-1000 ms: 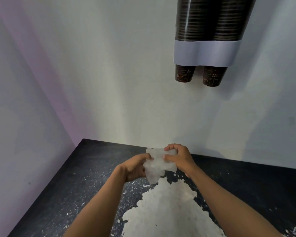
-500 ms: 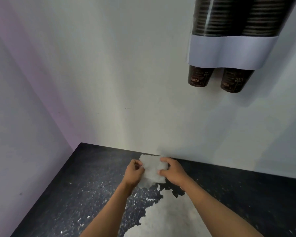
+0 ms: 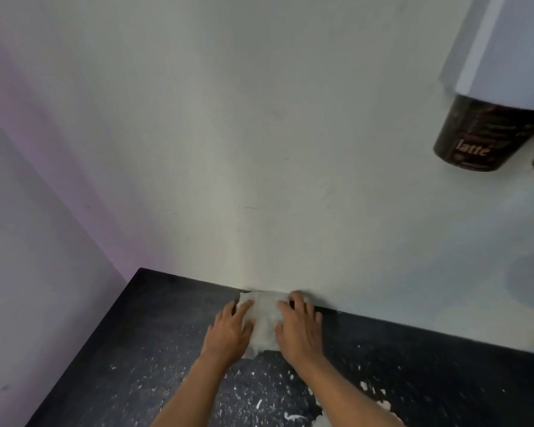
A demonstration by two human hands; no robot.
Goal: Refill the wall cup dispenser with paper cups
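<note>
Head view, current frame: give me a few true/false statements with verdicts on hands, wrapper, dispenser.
1. Both hands press flat on the crumpled plastic wrapper. True: left hand and right hand lie on it, fingers spread.
2. The wrapper lies at the counter's front edge. False: it sits at the back of the dark counter, against the wall.
3. A cup marked "latte" hangs below the dispenser. True.
4. The right hand holds a paper cup. False: no cup in either hand.
5. The dispenser is at upper left. False: upper right.
</note>
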